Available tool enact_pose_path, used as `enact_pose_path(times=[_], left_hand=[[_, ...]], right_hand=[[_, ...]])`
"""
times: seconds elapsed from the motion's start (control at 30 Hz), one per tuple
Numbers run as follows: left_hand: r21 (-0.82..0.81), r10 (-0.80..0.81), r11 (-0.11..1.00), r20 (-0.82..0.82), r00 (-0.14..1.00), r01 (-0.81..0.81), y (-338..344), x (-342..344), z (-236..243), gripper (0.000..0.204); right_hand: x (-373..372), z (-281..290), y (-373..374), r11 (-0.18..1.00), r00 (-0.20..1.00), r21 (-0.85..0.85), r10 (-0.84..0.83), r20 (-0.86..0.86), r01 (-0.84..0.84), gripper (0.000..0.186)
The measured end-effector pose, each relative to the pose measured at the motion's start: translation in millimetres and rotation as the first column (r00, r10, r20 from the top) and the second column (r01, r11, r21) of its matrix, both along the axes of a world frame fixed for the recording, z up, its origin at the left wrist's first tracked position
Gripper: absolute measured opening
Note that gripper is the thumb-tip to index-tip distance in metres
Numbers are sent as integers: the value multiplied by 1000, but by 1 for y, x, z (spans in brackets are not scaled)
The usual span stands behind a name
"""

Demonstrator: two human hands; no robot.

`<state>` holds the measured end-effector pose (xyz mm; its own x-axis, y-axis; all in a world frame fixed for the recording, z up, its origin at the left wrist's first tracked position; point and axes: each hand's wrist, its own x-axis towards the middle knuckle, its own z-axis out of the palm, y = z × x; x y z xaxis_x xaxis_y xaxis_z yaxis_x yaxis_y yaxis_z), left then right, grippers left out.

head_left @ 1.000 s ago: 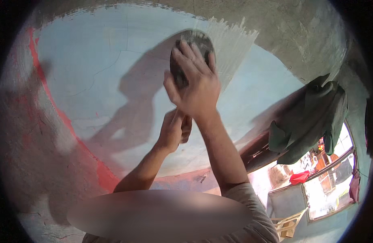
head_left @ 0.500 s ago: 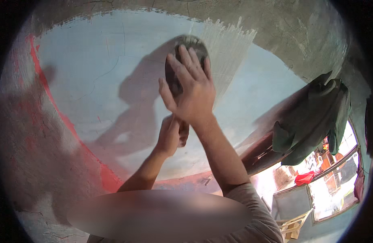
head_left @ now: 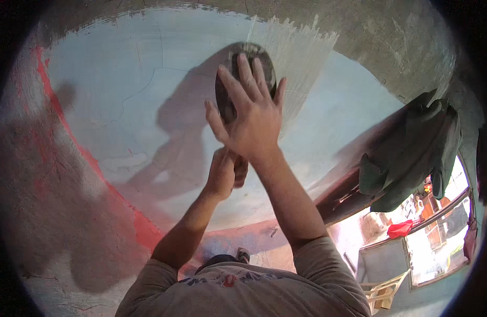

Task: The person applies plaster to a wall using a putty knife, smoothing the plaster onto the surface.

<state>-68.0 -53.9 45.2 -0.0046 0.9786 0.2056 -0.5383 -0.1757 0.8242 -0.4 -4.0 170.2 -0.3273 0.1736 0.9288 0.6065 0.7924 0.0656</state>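
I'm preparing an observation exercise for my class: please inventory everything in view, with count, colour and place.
Oval tool: 1, dark grey, upper middle
Wall: 1, blue, grey and red, behind
Cloth: 1, dark green, right
Bright opening: 1, whitish, lower right
Small item: 1, red, by the opening
Chair-like frame: 1, cream, lower right
Footwear: 1, dark, lower middle
Shirt: 1, grey, bottom
Right hand: 1, bare, fingers spread over the tool
Left hand: 1, bare, closed just below, seemingly on its handle
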Motion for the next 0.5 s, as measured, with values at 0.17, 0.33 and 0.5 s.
enact_pose_path(times=[0.17,0.33,0.5], left_hand=[[-61,37,997,5,999,-37,-14,8,-25,58],[-58,23,998,-20,1000,-25,-4,4,27,58],[-45,74,996,-59,996,-77,-12,9,-5,58]], right_hand=[[4,-36,-3,998,1000,-63,6,18,-5,61],[4,17,4,999,996,-4,39,-77,-39,60],[4,-17,1,996,994,-42,77,-78,-80,60]])
